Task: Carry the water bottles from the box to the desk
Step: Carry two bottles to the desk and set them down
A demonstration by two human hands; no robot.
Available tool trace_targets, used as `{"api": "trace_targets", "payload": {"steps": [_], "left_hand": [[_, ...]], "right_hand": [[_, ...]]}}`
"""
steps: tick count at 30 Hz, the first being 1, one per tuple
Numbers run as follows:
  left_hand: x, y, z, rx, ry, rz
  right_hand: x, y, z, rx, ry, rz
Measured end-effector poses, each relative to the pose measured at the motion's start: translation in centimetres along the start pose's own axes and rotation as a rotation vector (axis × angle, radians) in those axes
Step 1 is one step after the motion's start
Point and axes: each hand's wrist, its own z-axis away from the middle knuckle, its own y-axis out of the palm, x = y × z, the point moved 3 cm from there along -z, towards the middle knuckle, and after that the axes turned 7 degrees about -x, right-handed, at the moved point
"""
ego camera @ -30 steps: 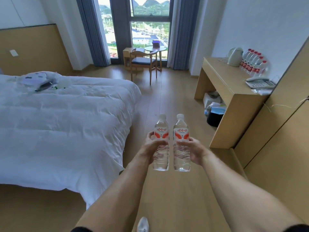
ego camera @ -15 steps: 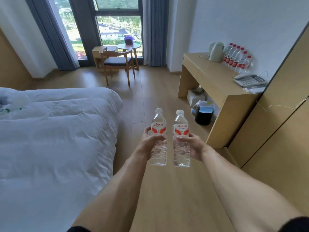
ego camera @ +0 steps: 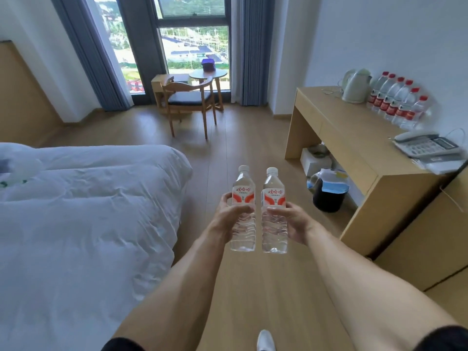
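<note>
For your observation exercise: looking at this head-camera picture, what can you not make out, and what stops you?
- The box: out of frame.
- Row of bottles on the desk: they overlap, so the count is uncertain.
- Small print on the left hand's bottle and right hand's bottle: too small.
- Bin contents: covered by its liner.
- Telephone: cut by the right edge.

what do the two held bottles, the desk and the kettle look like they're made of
Bottles, one in the left hand and one in the right hand: left bottle and right bottle look like clear thin plastic, see-through with ribbed walls and printed labels.
Desk: light wood-look board, matte; could be laminate or veneer.
Kettle: pale, smooth, faintly glossy, probably plastic.
</note>
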Motion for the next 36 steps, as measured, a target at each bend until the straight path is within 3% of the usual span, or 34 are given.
{"api": "trace_targets", "payload": {"steps": [14, 25, 36], "left_hand": [[-7.6, 8.7, -17.8, -0.052, -0.003, -0.005], [-10.7, 15.6, -34.4, 0.134, -0.052, -0.025], [-18.5, 20.3, -51.4, 0.264, -0.071, -0.106]], "right_hand": [[11.3, -4.4, -18.3, 0.027, 0.028, 0.02], [16.8, -9.1, -31.2, -0.155, 0.007, -0.031], [24.4, -9.0, -45.2, -0.297, -0.002, -0.133]]}}
